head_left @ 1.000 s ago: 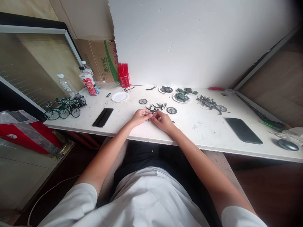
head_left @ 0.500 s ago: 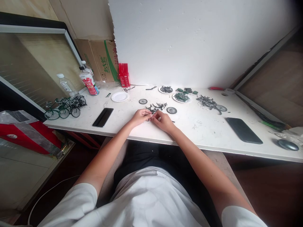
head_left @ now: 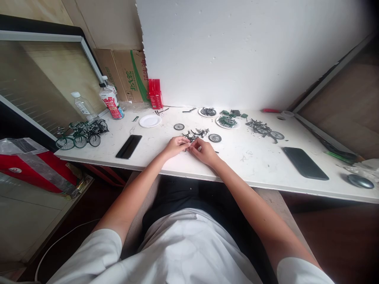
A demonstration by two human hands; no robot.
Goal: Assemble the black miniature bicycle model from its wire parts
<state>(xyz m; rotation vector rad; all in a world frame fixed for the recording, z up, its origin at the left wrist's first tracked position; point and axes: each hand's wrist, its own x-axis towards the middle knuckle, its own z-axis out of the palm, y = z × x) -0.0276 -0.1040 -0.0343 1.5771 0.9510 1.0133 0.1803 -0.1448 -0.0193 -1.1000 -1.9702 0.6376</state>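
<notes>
My left hand [head_left: 177,146] and my right hand [head_left: 203,151] meet at the fingertips over the white table, both closed in a pinch. What lies between the fingers is too small and covered to make out. Just beyond them are dark model bicycle parts [head_left: 202,133], partly hidden by the fingers. A loose spoked wheel [head_left: 214,138] lies to the right of these parts, and a smaller-looking wheel [head_left: 179,126] lies behind my left hand.
Assembled model bicycles [head_left: 79,138] stand at the left edge, near bottles [head_left: 111,103]. A phone [head_left: 128,146] and a paper plate [head_left: 150,121] lie left. Part-filled plates [head_left: 227,127], a pile of black parts [head_left: 263,129], a dark tablet-like slab [head_left: 305,163] and a mouse [head_left: 360,181] are right.
</notes>
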